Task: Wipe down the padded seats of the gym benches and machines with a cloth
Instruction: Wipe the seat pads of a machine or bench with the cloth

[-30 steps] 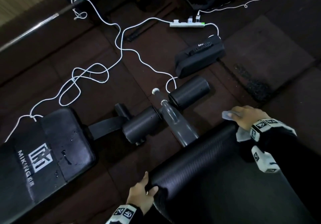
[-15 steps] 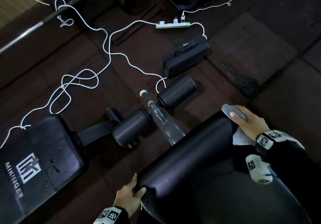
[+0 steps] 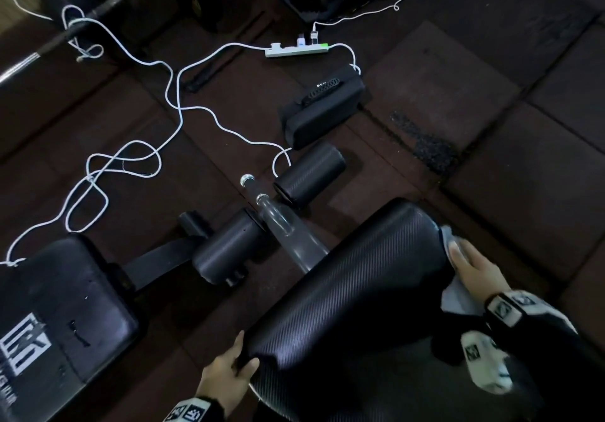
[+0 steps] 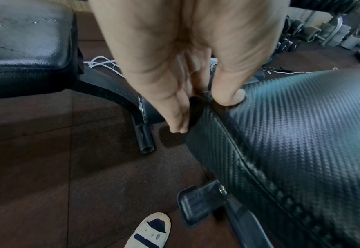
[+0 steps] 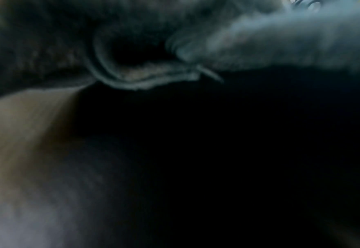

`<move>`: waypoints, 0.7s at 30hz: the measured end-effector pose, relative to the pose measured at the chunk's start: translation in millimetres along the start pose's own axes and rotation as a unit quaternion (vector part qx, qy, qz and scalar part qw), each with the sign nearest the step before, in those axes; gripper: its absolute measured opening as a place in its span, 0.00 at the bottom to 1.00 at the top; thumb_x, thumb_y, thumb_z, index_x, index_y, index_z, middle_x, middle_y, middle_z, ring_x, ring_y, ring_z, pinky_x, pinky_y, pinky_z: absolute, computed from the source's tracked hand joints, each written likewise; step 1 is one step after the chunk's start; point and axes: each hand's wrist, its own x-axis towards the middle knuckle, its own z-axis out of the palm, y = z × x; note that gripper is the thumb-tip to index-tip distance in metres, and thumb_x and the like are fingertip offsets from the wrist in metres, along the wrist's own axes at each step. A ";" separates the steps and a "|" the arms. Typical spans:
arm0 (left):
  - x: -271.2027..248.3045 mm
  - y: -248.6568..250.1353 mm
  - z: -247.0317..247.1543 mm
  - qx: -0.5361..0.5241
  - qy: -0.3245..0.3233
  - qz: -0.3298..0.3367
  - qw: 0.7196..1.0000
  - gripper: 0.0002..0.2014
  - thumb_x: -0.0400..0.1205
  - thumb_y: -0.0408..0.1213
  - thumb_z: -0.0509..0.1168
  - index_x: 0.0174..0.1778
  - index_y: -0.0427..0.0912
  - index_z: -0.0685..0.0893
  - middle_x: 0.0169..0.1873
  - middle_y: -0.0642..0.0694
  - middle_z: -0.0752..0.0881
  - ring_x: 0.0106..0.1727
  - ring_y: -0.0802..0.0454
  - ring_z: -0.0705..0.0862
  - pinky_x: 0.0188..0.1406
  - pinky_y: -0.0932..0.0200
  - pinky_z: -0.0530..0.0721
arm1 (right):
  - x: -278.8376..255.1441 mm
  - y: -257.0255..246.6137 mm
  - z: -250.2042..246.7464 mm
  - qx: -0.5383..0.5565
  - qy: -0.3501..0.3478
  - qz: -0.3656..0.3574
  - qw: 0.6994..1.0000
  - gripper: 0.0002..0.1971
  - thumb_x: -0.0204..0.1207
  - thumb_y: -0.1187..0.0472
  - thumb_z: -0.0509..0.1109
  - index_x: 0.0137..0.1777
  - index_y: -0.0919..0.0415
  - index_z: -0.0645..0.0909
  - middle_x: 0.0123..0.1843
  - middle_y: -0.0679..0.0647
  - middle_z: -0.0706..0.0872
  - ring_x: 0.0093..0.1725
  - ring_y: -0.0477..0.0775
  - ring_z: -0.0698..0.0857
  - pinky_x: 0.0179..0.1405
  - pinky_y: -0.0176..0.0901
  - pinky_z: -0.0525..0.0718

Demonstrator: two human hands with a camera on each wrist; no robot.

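Observation:
A black padded seat (image 3: 343, 290) with a woven texture fills the lower right of the head view. My left hand (image 3: 239, 356) grips its near-left corner. In the left wrist view the thumb presses on top of the seat (image 4: 302, 134) and the fingers (image 4: 176, 117) curl under the edge. My right hand (image 3: 471, 267) lies on the seat's right edge, fingers stretched out and pressing a pale grey cloth (image 3: 458, 297) against the pad. The right wrist view is dark and blurred and shows only folds of the cloth (image 5: 259, 42).
A second bench pad (image 3: 65, 307) with a white logo lies to the left, droplets on it. Two foam rollers (image 3: 307, 172) (image 3: 229, 244) and a metal post (image 3: 281, 225) sit ahead. White cables (image 3: 170, 100), a power strip (image 3: 296, 49) and a black case (image 3: 322, 107) lie on the floor. My shoe (image 4: 149, 231) stands below.
My right hand has slid the cloth from the seat's far corner back along the right edge toward me. My left hand keeps its grip on the same corner.

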 end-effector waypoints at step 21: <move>8.8 -7.8 -5.5 0.054 -0.015 0.120 0.991 0.31 0.78 0.37 0.73 0.69 0.68 0.66 0.73 0.56 0.75 0.76 0.58 0.70 0.66 0.73 0.63 | -68.4 73.5 -17.5 -0.024 -0.004 0.057 0.998 0.20 0.78 0.37 0.58 0.69 0.35 0.72 0.57 0.49 0.85 0.61 0.59 0.82 0.56 0.46 0.73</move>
